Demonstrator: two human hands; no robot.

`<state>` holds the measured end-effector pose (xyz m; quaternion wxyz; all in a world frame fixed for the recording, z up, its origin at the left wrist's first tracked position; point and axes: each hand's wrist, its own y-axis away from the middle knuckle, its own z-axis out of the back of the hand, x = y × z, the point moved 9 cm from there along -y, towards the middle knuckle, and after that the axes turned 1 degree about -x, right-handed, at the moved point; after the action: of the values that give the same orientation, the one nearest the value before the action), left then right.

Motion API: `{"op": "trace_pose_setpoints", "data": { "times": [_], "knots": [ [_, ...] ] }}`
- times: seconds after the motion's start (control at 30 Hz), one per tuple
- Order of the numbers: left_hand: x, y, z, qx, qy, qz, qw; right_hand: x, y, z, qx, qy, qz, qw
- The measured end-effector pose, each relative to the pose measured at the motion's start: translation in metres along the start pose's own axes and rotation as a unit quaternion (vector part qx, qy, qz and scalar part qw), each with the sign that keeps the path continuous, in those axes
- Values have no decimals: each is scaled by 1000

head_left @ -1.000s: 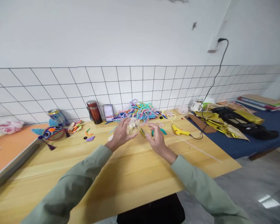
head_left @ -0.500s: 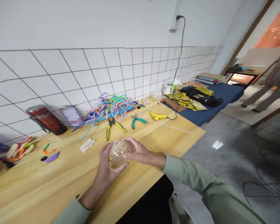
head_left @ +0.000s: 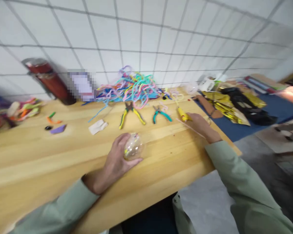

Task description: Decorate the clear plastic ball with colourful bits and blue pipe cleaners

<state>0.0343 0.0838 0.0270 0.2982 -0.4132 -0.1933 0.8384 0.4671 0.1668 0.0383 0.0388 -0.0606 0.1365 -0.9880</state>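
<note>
— Plastic, see-through and round: a clear hollow ball [head_left: 134, 147] with small coloured flecks, over the near part of the pale wooden bench [head_left: 141, 188]. Who has it?

— Left hand [head_left: 116, 157]. Grip clasps the ball from its left, thumb along the near side. Right face uncovered. Whether it touches the bench: cannot tell.

— And the right hand [head_left: 200, 124]?

— Farther right, by the bench's right end, at a yellow plastic glue gun [head_left: 182, 114]. Seems to touch it. Blurred; cannot tell whether that grip has closed.

— Close neighbours?

— Long, thin, pale stick [head_left: 189, 127] just on the near side of the gun, running towards the right wrist. Teal-handled pliers [head_left: 158, 111] left of the gun; yellow-and-green-handled pliers [head_left: 129, 109] left again, on the far side of the ball.

— Step in hand, my reading: right hand taking hold of the gun, left steadying the ball. How to do it well?

— Wrap the handle fully before any lift. Treat the tip as hot; aim it away from the left hand. Mind the stick, easily dragged. Light, even pressure on the ball; its wall looks thin.
</note>
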Motion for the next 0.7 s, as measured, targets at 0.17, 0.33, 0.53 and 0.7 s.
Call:
{"op": "trace_pose_setpoints", "data": {
  "times": [0.17,0.33,0.53,0.7],
  "knots": [
    [-6,-2,-1,20,17,0,1000,-27,-11,-26,17,32,-12,999],
    [-5,-1,-1,42,31,14,999,-34,-22,-12,-8,-24,-47,999],
    [1,-5,10,-11,17,29,999,-1,-1,58,-107,-126,-91,982],
    [7,-6,9,-29,21,43,998,79,23,60,-52,-389,-127,911]
  ]
}}
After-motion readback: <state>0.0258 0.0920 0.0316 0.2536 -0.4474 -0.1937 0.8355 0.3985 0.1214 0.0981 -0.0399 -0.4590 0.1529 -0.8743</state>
